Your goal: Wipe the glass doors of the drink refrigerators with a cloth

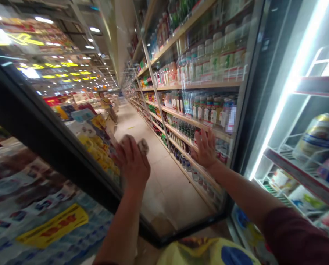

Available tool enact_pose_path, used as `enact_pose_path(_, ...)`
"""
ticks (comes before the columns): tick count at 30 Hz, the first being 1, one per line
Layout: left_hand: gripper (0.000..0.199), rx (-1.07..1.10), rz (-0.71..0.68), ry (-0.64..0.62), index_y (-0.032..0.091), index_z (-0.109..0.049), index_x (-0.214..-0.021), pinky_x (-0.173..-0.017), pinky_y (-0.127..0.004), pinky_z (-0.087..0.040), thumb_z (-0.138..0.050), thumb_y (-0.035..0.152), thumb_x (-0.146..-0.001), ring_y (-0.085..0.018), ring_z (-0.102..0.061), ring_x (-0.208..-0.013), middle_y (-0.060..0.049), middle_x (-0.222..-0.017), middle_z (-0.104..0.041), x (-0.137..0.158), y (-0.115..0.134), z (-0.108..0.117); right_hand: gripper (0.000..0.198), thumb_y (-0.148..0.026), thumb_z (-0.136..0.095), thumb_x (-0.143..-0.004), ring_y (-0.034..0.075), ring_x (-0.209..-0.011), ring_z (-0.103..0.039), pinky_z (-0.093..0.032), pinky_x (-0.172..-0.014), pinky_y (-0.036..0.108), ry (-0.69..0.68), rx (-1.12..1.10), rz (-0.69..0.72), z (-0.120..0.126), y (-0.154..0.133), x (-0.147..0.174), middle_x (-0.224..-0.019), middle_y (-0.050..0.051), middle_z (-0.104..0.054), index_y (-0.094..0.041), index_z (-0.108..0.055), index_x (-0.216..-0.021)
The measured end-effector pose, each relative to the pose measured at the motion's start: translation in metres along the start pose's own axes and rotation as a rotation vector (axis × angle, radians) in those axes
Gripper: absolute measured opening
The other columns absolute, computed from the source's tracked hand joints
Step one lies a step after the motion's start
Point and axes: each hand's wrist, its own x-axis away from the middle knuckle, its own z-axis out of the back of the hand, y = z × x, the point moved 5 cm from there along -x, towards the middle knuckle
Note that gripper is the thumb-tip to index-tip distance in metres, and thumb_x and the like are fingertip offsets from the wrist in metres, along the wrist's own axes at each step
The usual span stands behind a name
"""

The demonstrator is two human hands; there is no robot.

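Observation:
An open glass door (167, 198) in a black frame stands before me, with shop shelves showing through or reflected in its pane. My left hand (133, 165) is closed over a crumpled greyish cloth (143, 147) at the glass. Part of the cloth sticks out beside the thumb; the rest is hidden under my fingers. To the right, my right hand (205, 149) has its fingers spread and palm toward the pane, apparently resting on it.
On the right is a lit fridge with wire shelves (293, 162) holding cans (318, 136) and packs. Wrapped bottle packs with a yellow price sign (54, 226) stand at lower left. The door's black edge (78, 158) slants across the left side. A yellow garment or bag (200, 254) shows below.

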Motion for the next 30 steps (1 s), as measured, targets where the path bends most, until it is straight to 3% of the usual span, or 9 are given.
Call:
enact_pose_path(3, 0.064, 0.013, 0.173, 0.01, 0.006, -0.022, -0.162, -0.127, -0.064, -0.003, -0.04, 0.027, -0.105, -0.035, 0.0, -0.16, -0.022, -0.167, -0.021, -0.031, 0.005, -0.001, 0.079, -0.039, -0.05, -0.097, 0.037, -0.159, -0.014, -0.032, -0.123, 0.06, -0.008, 0.003, -0.016, -0.003, 0.001, 0.001, -0.169, 0.015, -0.025, -0.017, -0.015, -0.165)
enact_pose_path(7, 0.062, 0.076, -0.178, -0.096, 0.012, -0.03, -0.161, -0.131, -0.049, 0.001, -0.045, 0.028, -0.104, -0.025, -0.009, -0.16, -0.016, -0.161, -0.04, -0.003, 0.056, -0.024, 0.08, -0.038, -0.051, -0.097, 0.037, -0.158, -0.018, -0.034, -0.122, 0.059, -0.016, 0.009, -0.029, -0.005, 0.001, 0.0, -0.168, 0.015, -0.027, -0.019, -0.014, -0.165)
enact_pose_path(10, 0.061, 0.08, -0.323, -0.108, 0.019, -0.032, -0.161, -0.131, -0.043, 0.006, -0.049, 0.025, -0.103, -0.022, -0.018, -0.158, -0.011, -0.157, -0.047, -0.006, 0.056, -0.028, 0.08, -0.037, -0.052, -0.096, 0.036, -0.158, -0.016, -0.034, -0.123, 0.058, -0.002, 0.007, -0.023, -0.005, 0.0, -0.001, -0.168, 0.015, -0.027, -0.018, -0.015, -0.165)
enact_pose_path(14, 0.066, -0.01, -0.034, 0.016, 0.016, -0.018, -0.164, -0.131, -0.052, 0.001, -0.044, 0.026, -0.105, -0.027, -0.008, -0.16, -0.014, -0.167, -0.028, -0.054, 0.013, -0.01, 0.082, -0.038, -0.054, -0.096, 0.035, -0.159, -0.016, -0.036, -0.123, 0.056, 0.003, 0.021, -0.014, -0.007, 0.0, -0.002, -0.168, 0.014, -0.028, -0.018, -0.015, -0.165)
enact_pose_path(16, 0.068, -0.001, 0.051, 0.042, 0.014, -0.015, -0.165, -0.13, -0.056, -0.002, -0.043, 0.027, -0.105, -0.03, -0.006, -0.16, -0.017, -0.168, -0.023, -0.057, 0.011, -0.009, 0.082, -0.037, -0.053, -0.096, 0.035, -0.159, -0.017, -0.036, -0.122, 0.057, 0.002, 0.02, -0.021, -0.009, 0.0, -0.002, -0.168, 0.013, -0.028, -0.019, -0.014, -0.166)
enact_pose_path(22, 0.064, 0.112, -0.431, -0.066, 0.021, -0.027, -0.163, -0.132, -0.041, 0.0, -0.05, 0.02, -0.102, -0.022, -0.029, -0.155, -0.009, -0.153, -0.053, -0.004, 0.072, -0.036, 0.079, -0.036, -0.054, -0.096, 0.036, -0.158, -0.018, -0.036, -0.122, 0.058, 0.015, -0.008, -0.032, -0.013, -0.002, -0.002, -0.166, 0.015, -0.034, -0.017, -0.02, -0.165)
enact_pose_path(24, 0.063, 0.117, -0.372, -0.066, 0.023, -0.029, -0.162, -0.131, -0.044, 0.003, -0.049, 0.021, -0.103, -0.024, -0.031, -0.154, -0.01, -0.154, -0.051, -0.019, 0.059, -0.033, 0.078, -0.037, -0.054, -0.096, 0.036, -0.158, -0.019, -0.036, -0.122, 0.057, 0.013, -0.013, -0.031, -0.013, -0.002, -0.002, -0.164, 0.016, -0.036, -0.016, -0.023, -0.164)
enact_pose_path(27, 0.066, 0.102, -0.102, 0.017, 0.02, -0.022, -0.164, -0.13, -0.056, 0.0, -0.047, 0.025, -0.103, -0.031, -0.019, -0.158, -0.013, -0.163, -0.036, -0.06, 0.023, -0.018, 0.073, -0.038, -0.054, -0.095, 0.036, -0.158, -0.021, -0.037, -0.122, 0.057, -0.012, -0.006, -0.037, -0.014, -0.002, -0.003, -0.163, 0.016, -0.04, -0.017, -0.031, -0.161)
enact_pose_path(30, 0.069, 0.1, 0.053, 0.061, 0.016, -0.02, -0.164, -0.128, -0.064, -0.004, -0.048, 0.028, -0.102, -0.036, -0.012, -0.159, -0.017, -0.167, -0.027, -0.062, 0.015, -0.015, 0.067, -0.039, -0.052, -0.096, 0.035, -0.158, -0.021, -0.037, -0.121, 0.057, -0.009, 0.007, -0.047, -0.012, -0.002, -0.004, -0.161, 0.016, -0.043, -0.017, -0.039, -0.158)
